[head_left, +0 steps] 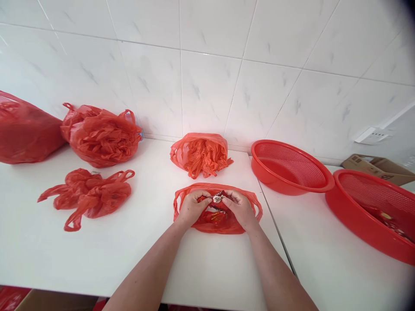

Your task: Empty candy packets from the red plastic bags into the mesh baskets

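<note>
Between my two hands is a small dark red printed packet [217,198] with a white round mark and some lettering. My left hand [193,208] pinches its left side, fingers closed. On the other side my right hand [239,207] grips it with thumb and fingers together. Both hands are over an open red plastic bag [233,226] lying on the white table [207,263]. Inside that bag, below the packet, lies a shiny red wrapper with gold print [218,217]; the rest of the contents is hard to make out.
Behind the bag sits a bundle of crumpled red bags [204,153]. Two knotted red bags [94,194] lie at left, with larger stuffed red bags [102,138] behind. At right stand a red mesh basket [288,185] and another red basket [363,224] holding packets, near a cardboard box [379,168].
</note>
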Action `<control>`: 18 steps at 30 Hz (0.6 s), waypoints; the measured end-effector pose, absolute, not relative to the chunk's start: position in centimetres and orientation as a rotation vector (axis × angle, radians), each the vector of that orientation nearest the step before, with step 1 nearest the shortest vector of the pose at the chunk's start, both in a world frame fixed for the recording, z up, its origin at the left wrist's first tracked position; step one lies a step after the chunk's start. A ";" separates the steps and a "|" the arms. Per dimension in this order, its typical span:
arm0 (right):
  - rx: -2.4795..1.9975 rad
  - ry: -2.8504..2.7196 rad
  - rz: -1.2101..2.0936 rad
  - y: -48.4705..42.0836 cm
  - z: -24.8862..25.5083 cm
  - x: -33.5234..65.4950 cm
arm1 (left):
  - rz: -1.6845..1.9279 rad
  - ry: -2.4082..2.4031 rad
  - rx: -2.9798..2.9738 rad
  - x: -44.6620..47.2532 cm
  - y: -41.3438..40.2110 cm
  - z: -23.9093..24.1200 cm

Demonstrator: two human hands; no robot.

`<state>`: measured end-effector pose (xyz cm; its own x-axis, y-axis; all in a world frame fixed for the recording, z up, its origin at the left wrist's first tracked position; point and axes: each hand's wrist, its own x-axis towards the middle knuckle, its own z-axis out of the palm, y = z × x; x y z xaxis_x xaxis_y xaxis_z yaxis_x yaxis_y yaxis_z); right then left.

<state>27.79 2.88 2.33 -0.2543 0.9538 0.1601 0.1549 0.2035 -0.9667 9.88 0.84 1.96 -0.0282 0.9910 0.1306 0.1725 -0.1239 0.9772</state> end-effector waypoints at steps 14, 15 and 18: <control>-1.356 -1.578 0.714 3.6 2.3 28.8 | 1.314 1.596 1.607 9.3 1.0 1.3; -1.372 -1.571 0.668 3.6 2.4 28.8 | 1.316 1.615 1.602 9.2 1.0 1.4; -1.406 -1.560 0.616 3.4 2.6 28.7 | 1.314 1.637 1.629 9.1 1.0 1.4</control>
